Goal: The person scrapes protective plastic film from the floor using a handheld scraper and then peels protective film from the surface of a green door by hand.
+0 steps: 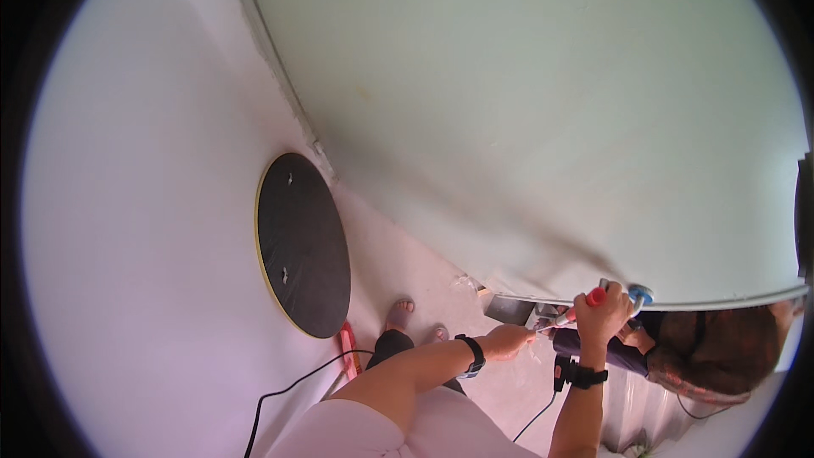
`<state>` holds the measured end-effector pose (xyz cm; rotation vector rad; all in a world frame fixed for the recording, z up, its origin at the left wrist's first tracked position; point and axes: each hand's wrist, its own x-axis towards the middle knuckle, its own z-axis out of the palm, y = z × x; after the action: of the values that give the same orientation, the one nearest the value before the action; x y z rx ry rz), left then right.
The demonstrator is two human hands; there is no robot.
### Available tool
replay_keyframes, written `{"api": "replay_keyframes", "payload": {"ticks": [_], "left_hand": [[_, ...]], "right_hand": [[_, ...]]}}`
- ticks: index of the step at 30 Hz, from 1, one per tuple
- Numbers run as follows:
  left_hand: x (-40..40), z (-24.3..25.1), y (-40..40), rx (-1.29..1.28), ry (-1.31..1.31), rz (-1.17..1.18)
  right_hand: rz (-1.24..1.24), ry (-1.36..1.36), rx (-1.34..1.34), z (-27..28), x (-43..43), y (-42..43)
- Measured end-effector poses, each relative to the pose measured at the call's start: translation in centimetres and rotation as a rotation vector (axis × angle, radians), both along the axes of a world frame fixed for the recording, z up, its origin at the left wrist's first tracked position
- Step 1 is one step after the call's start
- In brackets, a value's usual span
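Observation:
At the lower right, my right hand [604, 315] is closed round a hand tool with a red handle [595, 296] and a narrow metal-looking end. My left hand [509, 341] has its fingers curled at that narrow end, left of my right hand; its fingertips are partly hidden. A blue round piece [641, 294] with a pale curved arm shows just right of my right hand, by the edge of a large pale green panel [509, 108]. Whether that piece belongs to the tool I cannot tell. Both my wrists wear black bands.
Behind my right hand is another person in a dark plaid garment [718, 350], one hand close to mine. A dark oval board with a yellow rim [302, 248] leans at the white wall [146, 172]. Black cables [257, 413] run at lower left and below my right wrist. A grey box-like object [509, 310] is under the panel's edge.

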<state>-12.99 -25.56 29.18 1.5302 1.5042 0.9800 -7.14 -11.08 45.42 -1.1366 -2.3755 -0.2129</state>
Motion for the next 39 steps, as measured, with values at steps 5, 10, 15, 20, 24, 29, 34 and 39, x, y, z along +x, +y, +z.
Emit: {"api": "replay_keyframes", "payload": {"ticks": [5,10,15,20,24,29,34,39], "left_hand": [[-0.7,3.0,0.3,0.256,0.092,-0.101],[-3.6,7.7,0.8,0.127,0.288,-0.183],[-8.8,14.2,1.6,0.337,0.375,0.040],[-11.8,22.7,2.9,0.638,0.503,0.084],[-14.2,28.0,2.4,0.614,0.587,0.174],[-17.9,33.0,3.2,0.797,0.641,0.602],[-24.3,36.8,3.5,1.014,0.511,1.003],[-25.7,38.3,4.1,1.017,0.655,1.093]], "right_hand": [[-0.066,-0.052,-0.059,0.3,-0.1,-0.1],[-0.089,0.017,-0.116,1.2,-0.1,-0.3],[-0.075,0.024,-0.150,2.2,0.3,-0.7],[-0.094,0.012,-0.242,3.1,1.0,-1.0],[-0.056,0.041,-0.252,2.6,0.5,-1.6],[-0.059,0.047,-0.215,3.1,1.8,-1.4],[-0.040,0.069,-0.224,3.5,1.5,-1.9],[-0.038,0.071,-0.233,3.1,1.6,-1.6]]}}
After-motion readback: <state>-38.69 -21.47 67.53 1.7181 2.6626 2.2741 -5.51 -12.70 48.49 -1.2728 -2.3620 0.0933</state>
